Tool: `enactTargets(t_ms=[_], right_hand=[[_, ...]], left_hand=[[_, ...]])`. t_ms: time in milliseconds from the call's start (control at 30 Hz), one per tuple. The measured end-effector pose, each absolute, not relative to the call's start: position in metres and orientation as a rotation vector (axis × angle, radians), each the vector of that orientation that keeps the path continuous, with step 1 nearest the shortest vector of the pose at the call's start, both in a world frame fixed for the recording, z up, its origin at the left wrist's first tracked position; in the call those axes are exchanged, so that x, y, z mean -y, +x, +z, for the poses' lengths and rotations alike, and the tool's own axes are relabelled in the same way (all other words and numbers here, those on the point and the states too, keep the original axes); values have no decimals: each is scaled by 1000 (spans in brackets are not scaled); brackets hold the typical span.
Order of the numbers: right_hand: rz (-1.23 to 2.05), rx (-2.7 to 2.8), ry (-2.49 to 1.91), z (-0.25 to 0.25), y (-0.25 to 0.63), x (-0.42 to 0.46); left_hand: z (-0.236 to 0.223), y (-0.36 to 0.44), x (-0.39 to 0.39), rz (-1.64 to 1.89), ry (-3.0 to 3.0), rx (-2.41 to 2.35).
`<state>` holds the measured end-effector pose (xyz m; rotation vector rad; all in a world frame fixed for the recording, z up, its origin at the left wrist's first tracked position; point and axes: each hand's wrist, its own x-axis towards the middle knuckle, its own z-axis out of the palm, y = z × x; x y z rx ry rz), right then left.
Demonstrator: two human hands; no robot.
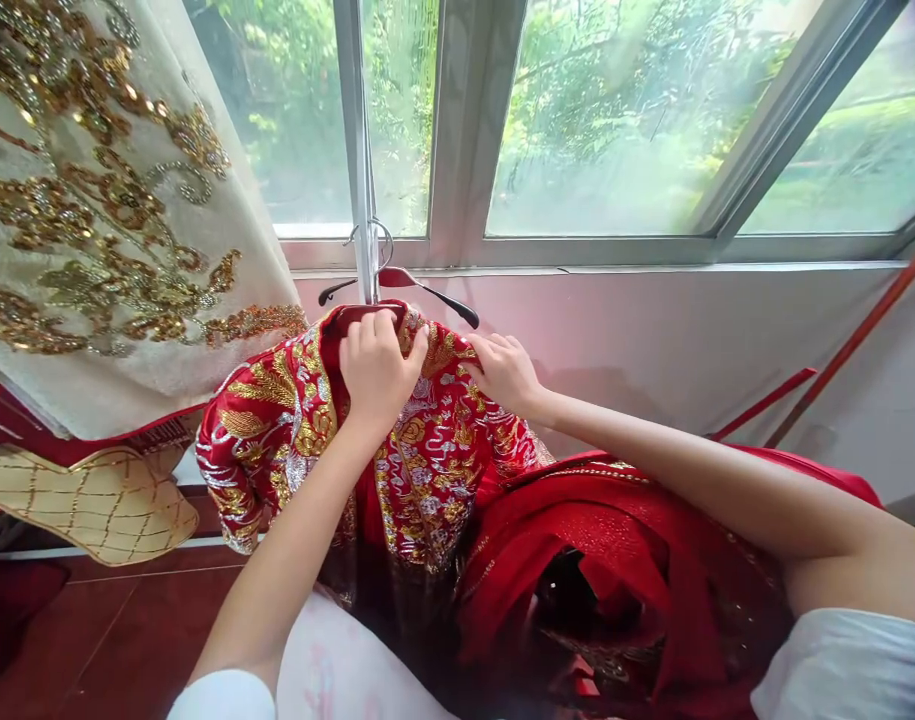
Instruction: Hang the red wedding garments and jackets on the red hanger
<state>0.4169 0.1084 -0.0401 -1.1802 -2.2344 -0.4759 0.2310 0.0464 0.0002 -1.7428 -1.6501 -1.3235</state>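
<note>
1. The left hand [378, 360] is closed on the collar of a red jacket [419, 450], fingers curled over the top edge where the fabric meets the hanger [434, 292].
2. The right hand [506, 370] pinches the same collar just beside the left, at the jacket's shoulder; its fingers are pressed on the cloth, and the two hands nearly touch.
3. The jacket is red with dense gold and silver embroidery. It hangs on the hanger, draped down in front of the person, with one sleeve bulging out to the left.
4. The hanger is dark, with a metal hook [382, 240] caught on the upright bar of the window frame [356, 150]. Only its two arm tips show, either side of the collar.
5. A second red garment [622, 540], with gold trim at its edge, lies bunched below and to the right of the jacket, under the right forearm.
6. A cream garment [104, 200] with gold sequins hangs at upper left, well apart from the hands; a gold quilted piece [89, 500] shows beneath it.
7. A red pole [854, 340] leans against the wall [652, 340] at right, below the window. The floor [89, 630] at lower left is dark red.
</note>
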Motion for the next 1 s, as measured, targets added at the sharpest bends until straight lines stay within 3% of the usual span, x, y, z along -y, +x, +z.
enactTargets(t_ms=[167,333,467,633,733,1000], right_hand=[[-390,2187,-1049,-52,420,-123],[-264,2192,-813,-64,423,-134],[-139,2211,-800,-68,423,-134],[416,2283,-786,-54,435,-138],[779,2263,-823,-38,444,-145],[1213,2279,-910,-20,440,-143]], left_hand=[[8,232,-52,-1166,-1919,1730],[-2,220,-55,-1357,-2219,1546],[-26,225,-46,-1404,-2218,1695],[-18,217,-20,-1003,-2103,1760],[8,174,-3,-1005,-2124,1593],[42,86,-15,-883,-2379,1821]])
